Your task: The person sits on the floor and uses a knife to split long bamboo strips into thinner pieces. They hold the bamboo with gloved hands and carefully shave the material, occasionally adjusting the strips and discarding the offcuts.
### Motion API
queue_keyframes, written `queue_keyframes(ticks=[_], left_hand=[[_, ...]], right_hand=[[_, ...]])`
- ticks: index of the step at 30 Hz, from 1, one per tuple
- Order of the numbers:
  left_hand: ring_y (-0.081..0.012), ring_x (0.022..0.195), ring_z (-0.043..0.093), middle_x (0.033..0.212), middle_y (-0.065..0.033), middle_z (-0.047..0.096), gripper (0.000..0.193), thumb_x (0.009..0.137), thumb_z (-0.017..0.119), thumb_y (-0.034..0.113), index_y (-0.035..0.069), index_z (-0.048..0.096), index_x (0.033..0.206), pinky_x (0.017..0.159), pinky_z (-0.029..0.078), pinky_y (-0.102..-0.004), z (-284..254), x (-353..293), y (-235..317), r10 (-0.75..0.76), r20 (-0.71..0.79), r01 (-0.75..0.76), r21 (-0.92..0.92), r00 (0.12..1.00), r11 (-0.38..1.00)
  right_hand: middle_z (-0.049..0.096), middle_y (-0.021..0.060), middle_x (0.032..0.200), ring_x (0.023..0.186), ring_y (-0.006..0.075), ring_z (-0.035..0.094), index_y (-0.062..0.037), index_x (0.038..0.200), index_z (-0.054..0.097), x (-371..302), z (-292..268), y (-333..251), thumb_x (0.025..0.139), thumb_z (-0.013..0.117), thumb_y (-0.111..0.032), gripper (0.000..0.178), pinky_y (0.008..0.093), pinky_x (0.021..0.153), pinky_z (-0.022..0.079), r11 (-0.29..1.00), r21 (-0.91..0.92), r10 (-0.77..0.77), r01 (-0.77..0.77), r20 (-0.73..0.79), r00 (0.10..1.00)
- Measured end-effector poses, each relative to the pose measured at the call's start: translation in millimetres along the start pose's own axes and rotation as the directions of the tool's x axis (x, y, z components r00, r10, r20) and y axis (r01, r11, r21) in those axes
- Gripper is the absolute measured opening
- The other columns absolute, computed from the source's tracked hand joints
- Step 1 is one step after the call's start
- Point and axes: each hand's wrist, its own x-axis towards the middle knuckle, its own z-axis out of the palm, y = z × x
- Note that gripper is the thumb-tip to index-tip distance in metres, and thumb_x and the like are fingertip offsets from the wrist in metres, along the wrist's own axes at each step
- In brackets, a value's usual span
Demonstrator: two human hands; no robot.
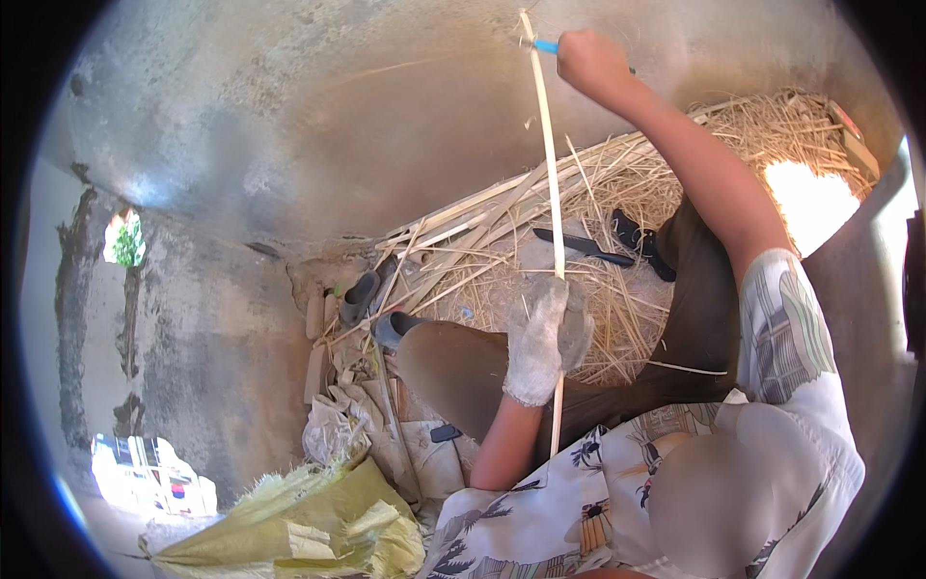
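Note:
A long pale strip of split wood or bamboo (552, 174) runs from near my body up toward the far wall. My left hand (540, 338), in a dirty whitish work glove, is closed around its lower part. At the strip's far end, my bare right hand (590, 66) is closed on a slim blue tool (547, 45). The tool's tip meets the strip, and small curled shavings show there. I cannot make out the tool's exact kind. Beyond my left hand, a dark-bladed knife (584, 248) lies on the floor.
Loose shavings (772, 135) and long strips (473, 217) cover the floor along the wall. Grey slip-on shoes (359, 297) stand left of my knee. A yellow woven sack (318, 526), a clear plastic bag (331, 431) and a small black object (445, 433) lie at lower left.

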Motion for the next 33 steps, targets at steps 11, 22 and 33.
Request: queue_keyframes(ticks=[11,22,33], left_hand=[[-0.0134,0.036,0.037,0.059,-0.0013,0.051,0.025,0.101,0.055,0.031,0.007,0.059,0.094,0.033,0.030,-0.0277,-12.3,20.1,19.2,0.074,-0.034,-0.080,-0.275,0.997,0.958],[-0.0099,0.063,0.060,0.082,0.0001,0.062,0.015,0.097,0.063,0.023,0.009,0.065,0.099,0.047,0.048,-0.0242,-2.7,-3.6,-1.2,-0.085,-0.047,0.085,0.007,0.995,0.996],[-0.0106,0.062,0.060,0.084,-0.0029,0.064,0.022,0.098,0.062,0.028,0.006,0.064,0.101,0.049,0.047,-0.0241,-7.2,7.6,7.6,-0.057,-0.008,0.057,0.161,0.998,0.985]], right_hand=[[0.071,0.0152,0.077,0.074,0.0332,0.072,-0.0057,0.079,0.073,-88.7,-24.7,-76.6,0.081,0.061,-0.012,0.014,0.0439,0.067,0.058,0.909,0.107,-0.411,0.404,0.407,0.816],[0.071,0.0167,0.084,0.078,0.0366,0.070,-0.0056,0.086,0.071,1.4,-0.1,34.1,0.082,0.060,-0.011,0.013,0.0474,0.065,0.055,0.990,-0.057,0.137,-0.131,0.107,0.985],[0.071,0.0203,0.084,0.076,0.0400,0.070,-0.0018,0.082,0.072,-34.4,-9.7,26.2,0.083,0.059,-0.014,0.018,0.0468,0.069,0.056,0.998,-0.047,0.052,-0.042,0.250,0.967]])
